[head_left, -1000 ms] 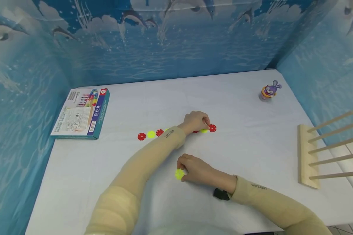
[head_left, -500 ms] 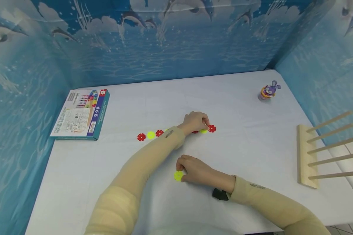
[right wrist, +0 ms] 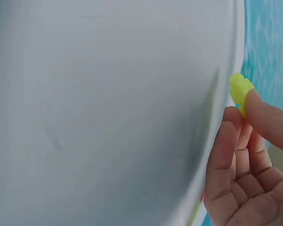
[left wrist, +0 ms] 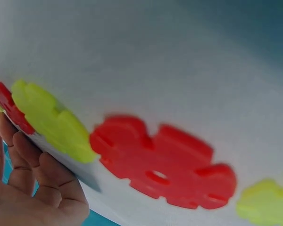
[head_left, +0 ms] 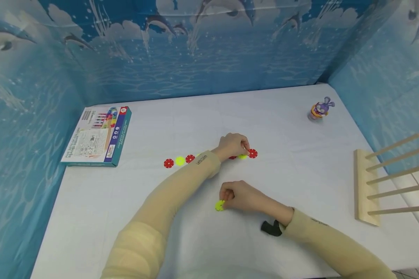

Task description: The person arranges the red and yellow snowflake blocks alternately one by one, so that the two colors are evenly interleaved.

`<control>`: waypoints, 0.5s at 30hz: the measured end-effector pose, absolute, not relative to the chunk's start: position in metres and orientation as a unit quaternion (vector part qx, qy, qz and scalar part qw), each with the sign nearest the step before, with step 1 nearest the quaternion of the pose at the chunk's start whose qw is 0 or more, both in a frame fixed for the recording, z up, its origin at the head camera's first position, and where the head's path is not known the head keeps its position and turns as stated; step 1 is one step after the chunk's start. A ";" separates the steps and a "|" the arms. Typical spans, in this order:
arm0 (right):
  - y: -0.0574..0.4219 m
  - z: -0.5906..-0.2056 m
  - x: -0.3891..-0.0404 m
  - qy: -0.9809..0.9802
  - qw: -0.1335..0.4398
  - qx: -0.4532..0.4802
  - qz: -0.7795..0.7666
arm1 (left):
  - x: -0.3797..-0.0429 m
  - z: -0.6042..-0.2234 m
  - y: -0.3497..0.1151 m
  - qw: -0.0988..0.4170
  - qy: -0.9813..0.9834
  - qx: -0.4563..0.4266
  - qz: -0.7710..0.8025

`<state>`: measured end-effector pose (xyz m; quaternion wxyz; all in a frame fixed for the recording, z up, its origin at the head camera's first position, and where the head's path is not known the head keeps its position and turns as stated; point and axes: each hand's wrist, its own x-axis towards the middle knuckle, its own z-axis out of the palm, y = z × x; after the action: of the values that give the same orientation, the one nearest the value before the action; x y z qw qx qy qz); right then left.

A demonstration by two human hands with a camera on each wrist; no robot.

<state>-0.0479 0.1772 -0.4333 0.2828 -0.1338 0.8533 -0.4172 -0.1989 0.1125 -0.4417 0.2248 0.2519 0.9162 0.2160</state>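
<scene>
On the white table lies a row of red and yellow notched plastic discs, alternating in colour. My left hand (head_left: 232,144) is at the row's right end, its fingertips pinching at the left edge of the last red disc (head_left: 253,153), beside a yellow disc (head_left: 243,157). The left forearm covers the row's middle. Close up in the left wrist view are a large red disc (left wrist: 174,169) and a yellow disc (left wrist: 49,122), their edges meeting. Nearer my body, my right hand (head_left: 242,197) pinches a loose yellow disc (right wrist: 238,87) between thumb and fingers.
A flat printed box (head_left: 94,135) lies at the back left. At the right edge, a wooden peg rack (head_left: 366,190) rests with its several pegs pointing right. A purple rabbit-eared figure (head_left: 320,108) stands at the back right. Blue dolphin-print curtains (head_left: 202,62) border the table.
My right hand has moved slightly right and away from my body, and its yellow disc has turned more edge-on. The left hand has kept its place at the row's end.
</scene>
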 end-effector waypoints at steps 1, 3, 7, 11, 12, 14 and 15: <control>0.184 -0.431 -0.052 0.855 0.280 -0.127 -0.417 | -0.199 -0.441 0.112 0.225 0.916 0.250 0.216; 0.199 -0.426 -0.061 0.862 0.270 -0.106 -0.415 | -0.199 -0.441 0.113 0.226 0.917 0.249 0.214; 0.232 -0.415 -0.081 0.879 0.237 -0.056 -0.410 | -0.199 -0.439 0.113 0.229 0.916 0.255 0.210; 0.263 -0.409 -0.100 0.879 0.220 0.014 -0.423 | -0.200 -0.438 0.113 0.231 0.916 0.257 0.204; 0.270 -0.408 -0.105 0.879 0.217 0.031 -0.425 | -0.200 -0.439 0.113 0.231 0.916 0.256 0.203; 0.281 -0.411 -0.113 0.881 0.209 0.058 -0.421 | -0.201 -0.439 0.112 0.231 0.917 0.255 0.201; 0.286 -0.413 -0.117 0.884 0.204 0.068 -0.415 | -0.201 -0.439 0.112 0.231 0.917 0.254 0.201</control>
<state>-0.1166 0.2861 -0.4130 0.2038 0.0676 0.8842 -0.4149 -0.2008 0.1123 -0.4392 0.2308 0.2544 0.9174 0.2008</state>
